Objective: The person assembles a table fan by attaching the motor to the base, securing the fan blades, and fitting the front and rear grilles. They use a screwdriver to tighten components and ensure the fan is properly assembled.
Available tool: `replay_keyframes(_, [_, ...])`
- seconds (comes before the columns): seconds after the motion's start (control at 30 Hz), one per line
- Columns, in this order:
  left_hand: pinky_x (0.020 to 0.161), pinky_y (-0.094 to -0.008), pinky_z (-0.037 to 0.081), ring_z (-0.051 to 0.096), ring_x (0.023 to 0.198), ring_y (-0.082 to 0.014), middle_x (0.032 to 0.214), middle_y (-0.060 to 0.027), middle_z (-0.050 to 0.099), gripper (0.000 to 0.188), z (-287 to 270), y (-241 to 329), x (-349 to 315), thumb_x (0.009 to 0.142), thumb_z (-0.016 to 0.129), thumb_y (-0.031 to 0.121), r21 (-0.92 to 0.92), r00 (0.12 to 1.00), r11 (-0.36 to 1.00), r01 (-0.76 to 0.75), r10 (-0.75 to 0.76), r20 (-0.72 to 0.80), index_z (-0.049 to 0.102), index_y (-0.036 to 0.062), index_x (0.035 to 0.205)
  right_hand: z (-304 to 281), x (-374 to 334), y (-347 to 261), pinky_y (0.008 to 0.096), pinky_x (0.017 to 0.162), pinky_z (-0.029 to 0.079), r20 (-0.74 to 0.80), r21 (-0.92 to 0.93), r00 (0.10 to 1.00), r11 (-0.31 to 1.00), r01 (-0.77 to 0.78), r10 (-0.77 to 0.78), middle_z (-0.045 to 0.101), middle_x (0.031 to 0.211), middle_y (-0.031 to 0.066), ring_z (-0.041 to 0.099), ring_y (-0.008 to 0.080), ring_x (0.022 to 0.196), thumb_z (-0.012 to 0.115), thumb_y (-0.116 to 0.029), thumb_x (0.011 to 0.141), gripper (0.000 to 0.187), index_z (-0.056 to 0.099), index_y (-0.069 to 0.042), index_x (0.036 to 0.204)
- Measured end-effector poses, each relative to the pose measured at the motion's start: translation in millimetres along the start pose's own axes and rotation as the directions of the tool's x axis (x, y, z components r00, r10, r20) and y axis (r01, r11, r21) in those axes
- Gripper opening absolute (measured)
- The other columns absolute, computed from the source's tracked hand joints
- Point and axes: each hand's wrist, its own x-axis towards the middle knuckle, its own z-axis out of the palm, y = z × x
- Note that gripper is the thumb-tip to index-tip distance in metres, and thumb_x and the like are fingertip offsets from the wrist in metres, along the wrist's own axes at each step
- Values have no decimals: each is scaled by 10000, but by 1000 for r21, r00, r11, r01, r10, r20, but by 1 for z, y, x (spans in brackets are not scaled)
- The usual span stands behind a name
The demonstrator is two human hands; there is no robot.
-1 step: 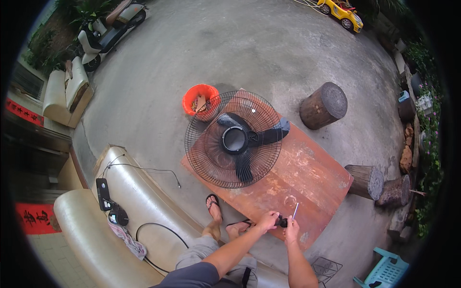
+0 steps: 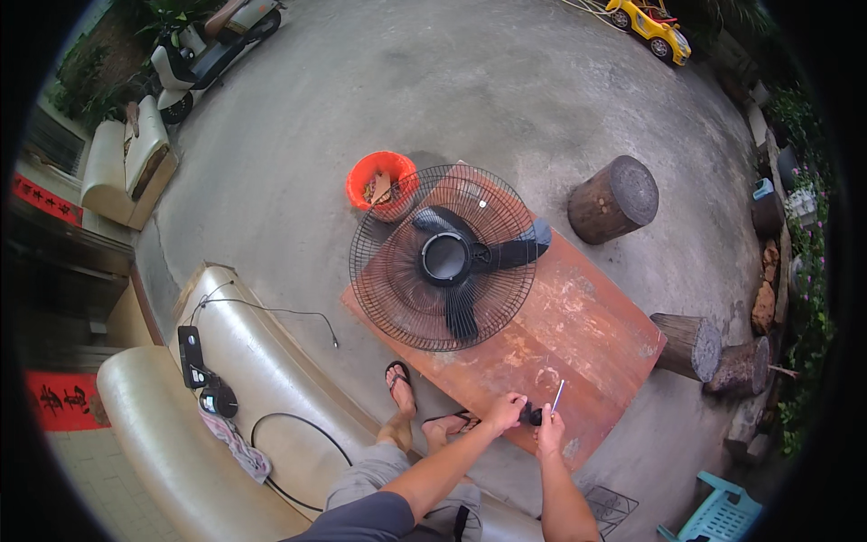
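Observation:
Above the near edge of the reddish wooden table [image 2: 596, 334], my left hand [image 2: 506, 412] is closed on a small black part [image 2: 531, 415]. My right hand [image 2: 549, 432] is closed beside it, with a thin silvery rod [image 2: 558, 395] standing up out of the fingers; its lower end is hidden in the grip. Whether the right fingers also press on the black part, I cannot tell. Farther left on the table rests a fan head, its black wire guard [image 2: 361, 271] around dark blades [image 2: 461, 316] and a round hub [image 2: 445, 258].
An orange bucket [image 2: 354, 185] with scraps stands behind the table. Log stools [image 2: 614, 203] are at the right. Left of me, a beige sofa [image 2: 163, 434] carries a black fan base part [image 2: 191, 357], cables and a cloth [image 2: 239, 447]. A turquoise plastic stool [image 2: 718, 510] lies lower right.
The whole view has shifted slightly. Both hands keep the same grip and place over the table.

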Motion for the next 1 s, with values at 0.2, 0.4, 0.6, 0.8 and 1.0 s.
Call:
replay_keyframes(0.2, [906,-454,496,569,1086,-364,1142,-220,572,340,2,35,1,946,581,339,787,866,494,-369,490,98,648,153,1223,-17,67,25,306,615,457,-34,-463,891,797,387,-452,538,649,18,534,162,603,721,-298,873,291,614,-33,819])
replay_keyframes(0.4, [965,-447,479,510,1174,-364,1265,-182,496,468,-24,42,0,936,591,347,870,827,360,-337,555,91,544,122,1344,3,40,-4,474,858,475,9,-791,884,537,292,-468,533,1083,207,575,404,997,735,-364,829,438,568,-32,1059])
replay_keyframes(0.6, [876,-402,518,579,1068,-321,1193,-174,560,585,-68,30,-19,913,641,376,729,730,524,-440,681,-49,480,53,1374,14,26,-5,499,863,473,-162,-802,898,584,122,-409,509,1122,212,570,420,1011,675,-372,869,439,534,-39,1118])
replay_keyframes(0.8, [774,-317,562,670,947,-229,1052,-149,637,627,-170,67,-34,948,583,503,-564,941,760,-324,196,-276,502,-35,1259,37,34,-15,484,834,483,-219,-854,852,515,68,-476,522,1143,208,582,372,1015,615,-354,918,404,542,-43,1165])
replay_keyframes(1.0, [605,-335,580,709,738,-268,949,-208,688,513,-227,101,-19,988,532,394,-419,982,900,-121,47,-183,589,-105,1089,122,68,-102,296,688,496,-60,-211,884,871,443,-464,624,925,85,615,162,823,504,-427,1007,461,552,9,1150])
